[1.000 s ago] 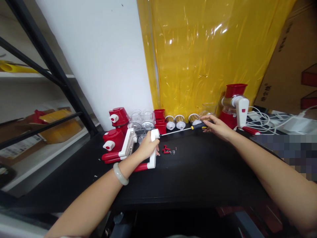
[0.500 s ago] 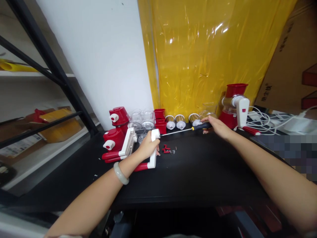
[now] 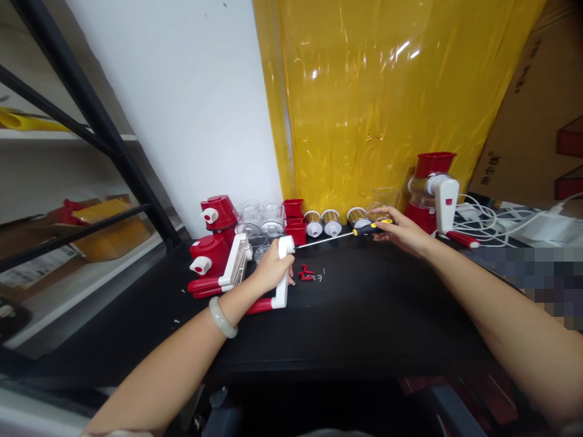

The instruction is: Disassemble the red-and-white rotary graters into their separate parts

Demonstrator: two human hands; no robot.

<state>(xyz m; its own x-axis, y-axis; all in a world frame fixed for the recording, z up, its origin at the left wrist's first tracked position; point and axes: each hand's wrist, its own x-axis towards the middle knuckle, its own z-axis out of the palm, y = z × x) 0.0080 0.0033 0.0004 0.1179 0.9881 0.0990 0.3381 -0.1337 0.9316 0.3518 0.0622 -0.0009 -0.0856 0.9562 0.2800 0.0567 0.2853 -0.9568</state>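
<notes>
- We see a white crank handle [image 3: 283,285] with a red grip just below and left of the frame's centre, its white arm standing roughly upright in the picture.
- The left hand [image 3: 273,267], reaching in from the lower left with a pale bracelet [image 3: 223,318] on the wrist, is curled firmly around that arm near its top.
- A long screwdriver [image 3: 359,231] slants from right of centre, its tip at the handle's upper end; we cannot tell how deeply it is seated.
- The right hand [image 3: 398,230], right of centre, pinches the black-and-yellow grip lightly between its fingers.
- We judge the step in hand to be turning a screw, though we cannot tell whether in or out. The next move calls for a steady left hold and the blade kept in line.
- Just right of the left hand, small red pieces [image 3: 306,276] and slim silvery bits [image 3: 319,278], probably screws, lie on the black table [image 3: 364,315].
- Left of centre we find more crank handles [image 3: 233,267] and red grinder bodies [image 3: 213,255]; behind, clear cups [image 3: 271,215], red hoppers [image 3: 294,221] and metal drums [image 3: 331,223].
- At right of the frame stands an assembled grinder [image 3: 432,188] beside white cables [image 3: 483,224].
</notes>
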